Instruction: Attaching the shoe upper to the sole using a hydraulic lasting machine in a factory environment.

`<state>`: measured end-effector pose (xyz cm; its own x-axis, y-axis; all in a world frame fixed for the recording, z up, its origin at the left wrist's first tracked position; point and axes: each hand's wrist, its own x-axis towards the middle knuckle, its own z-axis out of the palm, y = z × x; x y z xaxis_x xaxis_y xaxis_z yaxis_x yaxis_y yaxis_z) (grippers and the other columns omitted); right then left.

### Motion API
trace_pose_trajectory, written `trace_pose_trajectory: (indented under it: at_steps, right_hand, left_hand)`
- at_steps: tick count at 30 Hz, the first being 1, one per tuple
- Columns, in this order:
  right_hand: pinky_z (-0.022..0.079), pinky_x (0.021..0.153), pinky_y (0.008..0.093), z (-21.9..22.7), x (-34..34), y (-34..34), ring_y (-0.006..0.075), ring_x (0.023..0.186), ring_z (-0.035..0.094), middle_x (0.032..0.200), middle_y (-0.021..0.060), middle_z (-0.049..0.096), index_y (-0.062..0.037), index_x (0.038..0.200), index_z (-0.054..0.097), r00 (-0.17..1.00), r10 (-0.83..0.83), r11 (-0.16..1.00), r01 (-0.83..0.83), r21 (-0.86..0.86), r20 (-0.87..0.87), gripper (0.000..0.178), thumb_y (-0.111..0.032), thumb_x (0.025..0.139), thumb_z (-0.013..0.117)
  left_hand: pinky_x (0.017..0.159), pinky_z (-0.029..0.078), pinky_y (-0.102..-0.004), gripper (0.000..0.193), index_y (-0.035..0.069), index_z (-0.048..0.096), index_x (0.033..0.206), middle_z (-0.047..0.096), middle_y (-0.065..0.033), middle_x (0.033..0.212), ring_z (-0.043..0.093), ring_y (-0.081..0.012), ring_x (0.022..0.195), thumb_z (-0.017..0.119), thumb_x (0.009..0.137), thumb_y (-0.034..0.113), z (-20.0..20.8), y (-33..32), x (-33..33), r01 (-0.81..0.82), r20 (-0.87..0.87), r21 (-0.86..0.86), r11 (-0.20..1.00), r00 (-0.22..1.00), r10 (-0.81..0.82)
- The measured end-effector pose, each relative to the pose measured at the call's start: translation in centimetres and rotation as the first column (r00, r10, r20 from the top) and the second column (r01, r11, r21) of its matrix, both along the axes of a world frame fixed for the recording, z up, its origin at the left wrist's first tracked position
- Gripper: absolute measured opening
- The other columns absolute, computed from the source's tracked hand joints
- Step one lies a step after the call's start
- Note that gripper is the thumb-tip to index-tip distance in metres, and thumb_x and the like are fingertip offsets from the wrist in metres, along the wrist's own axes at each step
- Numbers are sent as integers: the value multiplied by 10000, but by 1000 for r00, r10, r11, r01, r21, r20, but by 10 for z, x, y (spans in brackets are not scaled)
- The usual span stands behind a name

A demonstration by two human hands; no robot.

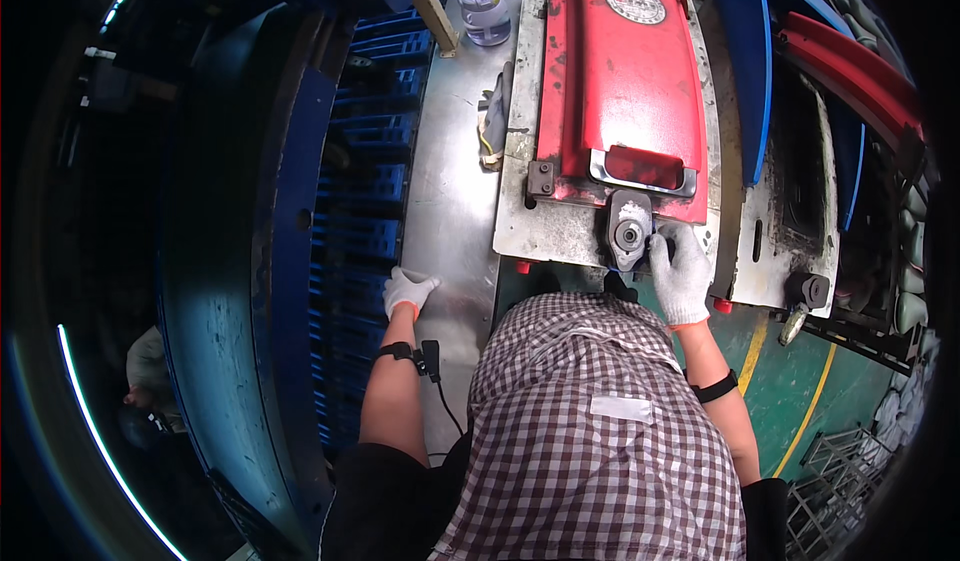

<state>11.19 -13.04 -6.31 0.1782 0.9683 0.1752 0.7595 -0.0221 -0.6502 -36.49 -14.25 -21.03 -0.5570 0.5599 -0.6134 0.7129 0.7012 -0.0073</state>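
My right hand, in a white knit glove, is closed at the right side of a grey metal block with a round socket in its middle. What lies between its fingertips is hidden. The block sits at the near end of a worn metal plate, just below a red moulded cover with a rectangular opening. Also gloved, my left hand lies at the left edge of a bare steel table, thumb stretched apart from the fingers. It holds nothing that I can see.
A clear plastic bottle and a crumpled glove lie along the steel table. Blue slatted racks run down its left side. To the right are a second plate, another red part and blue panels. A person is at far left.
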Motion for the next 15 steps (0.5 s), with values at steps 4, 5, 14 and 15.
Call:
trace_pose_trajectory:
  at_steps: [4, 5, 14, 15]
  right_hand:
    - [550, 725, 432, -1, 3, -1, 353, 773, 707, 857, 163, 711, -47, 972, 660, 999, 2, 1000, -3, -20, -37, 130, -149, 952, 737]
    - [550, 725, 432, -1, 4, 0, 353, 773, 707, 857, 163, 711, -47, 972, 660, 999, 10, 1000, -10, -12, -32, 130, -149, 952, 737]
    - [544, 726, 445, 1, 6, 1, 371, 787, 702, 862, 170, 706, -45, 956, 665, 999, 16, 995, -20, -95, -41, 150, -181, 960, 728]
    - [543, 728, 450, 1, 6, 1, 379, 792, 701, 864, 173, 704, -48, 957, 667, 1000, 21, 996, -23, -90, -23, 149, -186, 962, 726]
  left_hand:
    - [1184, 442, -473, 1246, 81, 359, 1627, 495, -251, 1568, 503, -411, 1440, 880, 677, 696, -1, -4, 4, -20, -17, 43, 999, 1000, 21]
    - [1187, 438, -469, 1240, 83, 362, 1626, 495, -248, 1569, 500, -408, 1442, 878, 680, 696, -1, -5, 4, -31, -24, 37, 999, 999, 32]
    - [1191, 435, -464, 1249, 84, 355, 1634, 486, -252, 1577, 493, -403, 1451, 874, 684, 707, 2, -4, 8, -35, -22, 13, 999, 999, 35]
    - [1191, 435, -464, 1249, 84, 355, 1634, 486, -252, 1577, 493, -403, 1451, 874, 684, 707, 2, -4, 8, -28, -15, 29, 999, 999, 28]
